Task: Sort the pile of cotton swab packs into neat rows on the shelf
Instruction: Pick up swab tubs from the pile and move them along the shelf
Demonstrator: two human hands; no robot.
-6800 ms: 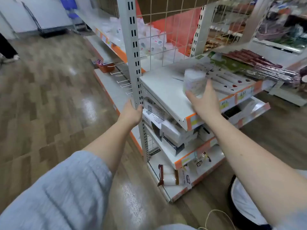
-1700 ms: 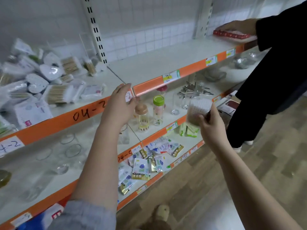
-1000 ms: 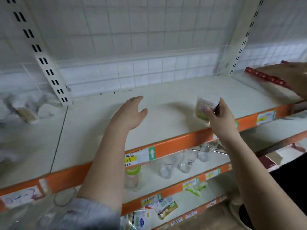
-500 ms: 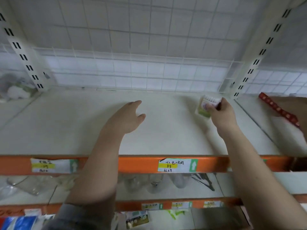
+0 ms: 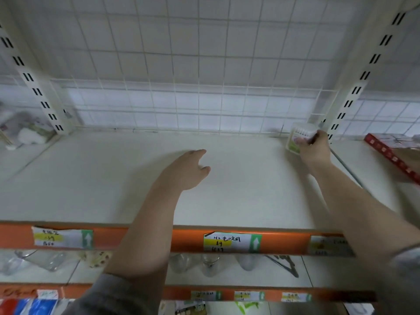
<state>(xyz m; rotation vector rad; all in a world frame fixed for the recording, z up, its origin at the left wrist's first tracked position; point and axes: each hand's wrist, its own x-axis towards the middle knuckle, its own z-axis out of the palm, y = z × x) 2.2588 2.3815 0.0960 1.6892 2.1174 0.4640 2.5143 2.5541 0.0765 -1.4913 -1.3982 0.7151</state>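
Right hand (image 5: 314, 147), fingers (image 5: 299, 140) curled around clear cotton swab tub (image 5: 297, 138) with swab tips visible inside, at back right corner of white shelf (image 5: 238, 189), beside slotted upright (image 5: 354, 92). Left hand (image 5: 186, 170) over mid-shelf, fingers loose, grasping nothing. Blurred pile of packs (image 5: 27, 130) far left; glass jars (image 5: 209, 264) on lower shelf.

The cotton swab pack (image 5: 299, 138) in the right grip (image 5: 314, 148) is clear with white tips and a green label. The shelf (image 5: 238, 189) below it is off-white, edged by an orange strip (image 5: 186, 243) with white, yellow and green price tags (image 5: 231, 242). Behind stands a white wire grid (image 5: 197, 64); to the right, a red patterned box (image 5: 391, 153).
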